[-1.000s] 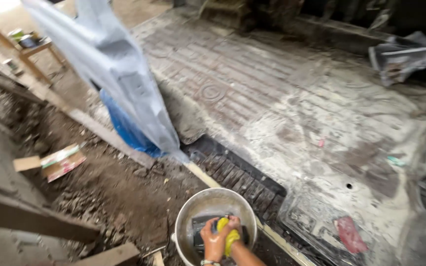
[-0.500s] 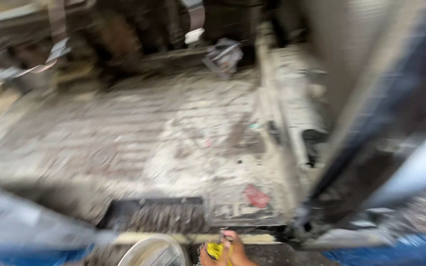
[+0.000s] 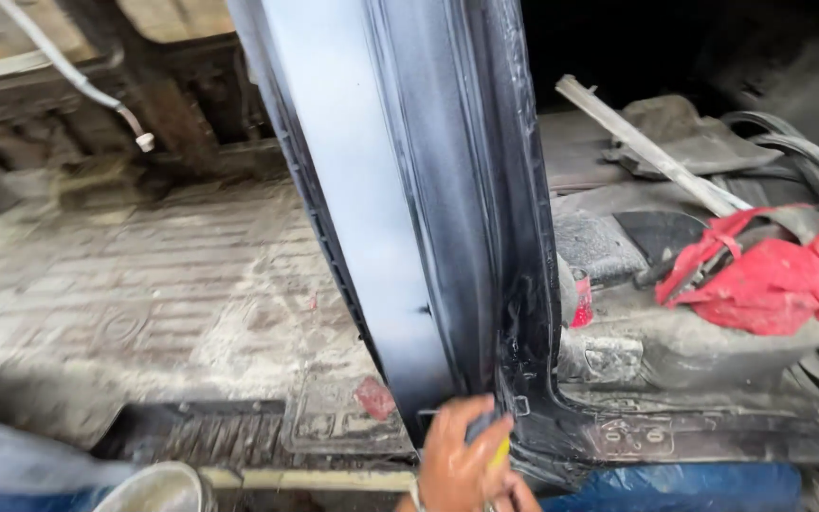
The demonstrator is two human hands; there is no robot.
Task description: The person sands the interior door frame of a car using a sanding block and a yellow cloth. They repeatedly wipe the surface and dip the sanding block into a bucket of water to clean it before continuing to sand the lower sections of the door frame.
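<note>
My right hand point(image 3: 457, 465) is at the bottom centre, wet and soapy, shut on a yellow sponge point(image 3: 502, 452) with a dark top. It presses the sponge against the foot of a dark, wet vehicle door pillar point(image 3: 428, 237) that rises through the middle of the view. A metal bucket point(image 3: 158, 488) shows its rim at the lower left, apart from the hand. My left hand is out of view.
Left of the pillar lies a dirty ribbed vehicle floor point(image 3: 144, 303) with a dark sill mat point(image 3: 201, 431). To the right, a red cloth point(image 3: 770, 275) lies on a muddy seat base beside a pale strip point(image 3: 646, 152). A white hose point(image 3: 78, 85) hangs at upper left.
The hand has lifted the sponge out of the bucket and brought it right onto the pillar's foot. The camera has swung right, so the pillar now fills the middle.
</note>
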